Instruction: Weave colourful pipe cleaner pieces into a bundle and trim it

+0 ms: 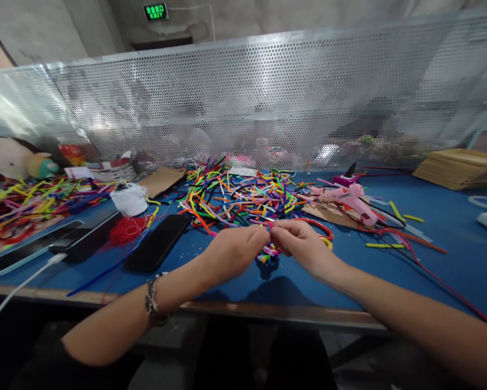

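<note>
My left hand (237,250) and my right hand (298,245) meet fingertip to fingertip above the blue table (450,254). Both are closed in a pinch on a small many-coloured bundle of pipe cleaner pieces (268,254), which hangs just below the fingers. A bracelet (153,299) is on my left wrist. Behind the hands lies a big loose heap of cut pipe cleaners (243,197) in many colours. A red ring of pipe cleaner (322,230) lies right behind my right hand.
A pink glue gun (349,200) rests on brown card at right. Two dark phones (157,242) (32,250) and red thread (125,232) lie at left, with a white cable (19,287). A perforated metal screen (243,103) closes the back; stacked cardboard (462,168) sits far right.
</note>
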`<state>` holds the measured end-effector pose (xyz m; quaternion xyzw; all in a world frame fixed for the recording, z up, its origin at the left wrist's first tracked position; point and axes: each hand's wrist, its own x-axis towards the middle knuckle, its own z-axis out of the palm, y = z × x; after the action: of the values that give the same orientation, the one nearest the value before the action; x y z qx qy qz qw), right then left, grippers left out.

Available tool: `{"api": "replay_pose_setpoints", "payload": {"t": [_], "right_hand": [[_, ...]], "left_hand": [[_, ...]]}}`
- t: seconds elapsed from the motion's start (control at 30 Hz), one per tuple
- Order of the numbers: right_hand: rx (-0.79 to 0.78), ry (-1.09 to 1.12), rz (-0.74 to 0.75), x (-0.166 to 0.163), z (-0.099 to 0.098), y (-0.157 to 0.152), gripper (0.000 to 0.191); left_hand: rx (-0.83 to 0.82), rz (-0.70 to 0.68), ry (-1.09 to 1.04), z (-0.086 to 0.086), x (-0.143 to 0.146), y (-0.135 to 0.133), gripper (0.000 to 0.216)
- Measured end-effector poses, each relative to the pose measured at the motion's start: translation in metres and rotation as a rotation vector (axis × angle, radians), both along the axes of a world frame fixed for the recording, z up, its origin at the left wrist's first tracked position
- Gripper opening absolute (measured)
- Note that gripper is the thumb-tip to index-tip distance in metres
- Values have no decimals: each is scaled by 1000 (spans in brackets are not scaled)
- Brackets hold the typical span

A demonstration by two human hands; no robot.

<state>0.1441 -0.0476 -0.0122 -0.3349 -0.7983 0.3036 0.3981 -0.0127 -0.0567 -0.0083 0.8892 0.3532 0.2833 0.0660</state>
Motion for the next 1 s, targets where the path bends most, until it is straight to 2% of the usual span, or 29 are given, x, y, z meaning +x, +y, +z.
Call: {"api": "replay_pose_setpoints", "payload": {"t": [0.07,0.13,0.2,0.3,0.37,0.43,0.5,0.57,0.63,0.67,0.73,0.8,0.83,0.9,1.0], "right_hand": [[133,-55,-21,4,2,-2,17],[387,-135,-50,9,3,-3,9],[664,-204,-77,13,5,-3,14],[965,-287,-129,15,6,-1,22],[1129,-370,-155,16,8,-1,24],[1279,-462,-162,16,10,-3,29],[1332,-514,-179,17,10,-6,32],[1289,-539,-196,17,10,-8,32],[1135,-553,-189,16,11,-12,32],[991,-544,-160,16,12,-13,31],[580,-481,-12,16,16,-16,31],[187,-365,188,17,20,-17,32],[73,-315,261,17,22,-18,32],[62,-277,317,20,24,-17,28],[271,-362,296,24,25,-15,18]], "left_hand": [[-109,-27,-74,4,-2,-2,18],[-286,-91,-177,8,-5,-3,17],[-495,-172,-273,11,-7,-3,18],[-727,-237,-373,12,-8,-3,21],[-705,-225,-381,13,-9,-4,21],[-559,-180,-332,14,-9,-8,20],[-390,-131,-246,15,-10,-11,19],[-248,-94,-164,16,-10,-14,18],[-133,-39,-78,15,-11,-15,18],[-79,-13,-28,14,-12,-15,19],[25,11,77,14,-13,-15,20],[95,-27,150,15,-14,-14,22],[106,-59,160,16,-15,-13,23],[71,-102,134,18,-16,-11,22],[-113,-134,24,21,-17,-9,20]]}}
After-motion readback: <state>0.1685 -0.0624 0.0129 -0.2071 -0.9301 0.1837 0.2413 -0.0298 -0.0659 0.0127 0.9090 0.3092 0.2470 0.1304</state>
